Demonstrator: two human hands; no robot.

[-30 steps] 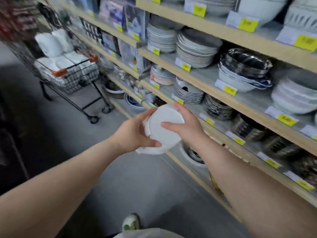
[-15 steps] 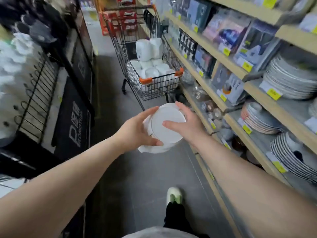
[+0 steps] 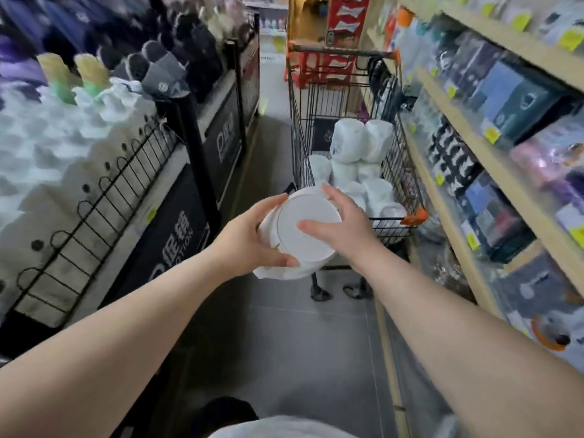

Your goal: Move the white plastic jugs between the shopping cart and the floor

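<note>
- Head view: you hold one white plastic jug [image 3: 305, 235] in the air, just short of the near end of the shopping cart [image 3: 300, 134], with its flat round end face turned toward you.
- Your left hand [image 3: 249, 241] wraps the jug's side wall, thumb at the lower rim. Your right hand [image 3: 344, 226] clasps the opposite side, thumb laid across the flat face and fingers over the far edge. Both hands are closed round the jug.
- More white jugs [image 3: 360, 143] lie piled in the cart's basket. Two sit higher toward the cart's far end, the rest lower toward its near end.
- Grey tiled floor [image 3: 300, 343] lies below the held jug, on your side of the cart's near wheels [image 3: 319, 294].
- Handling, as a judgement: the jug looks light and thin-walled, with smooth plastic that may flex or slip if you squeeze it hard.
- Grip, as a judgement: hold it by the barrel with a palm on each side, as now. Whether it has a handle cannot be told from this angle. Something white and loose shows at its lower edge, and that is no place to take hold.
- Placement, as a judgement: the pile in the cart looks unsteady, so set the jug down among the others and do not drop it.
</note>
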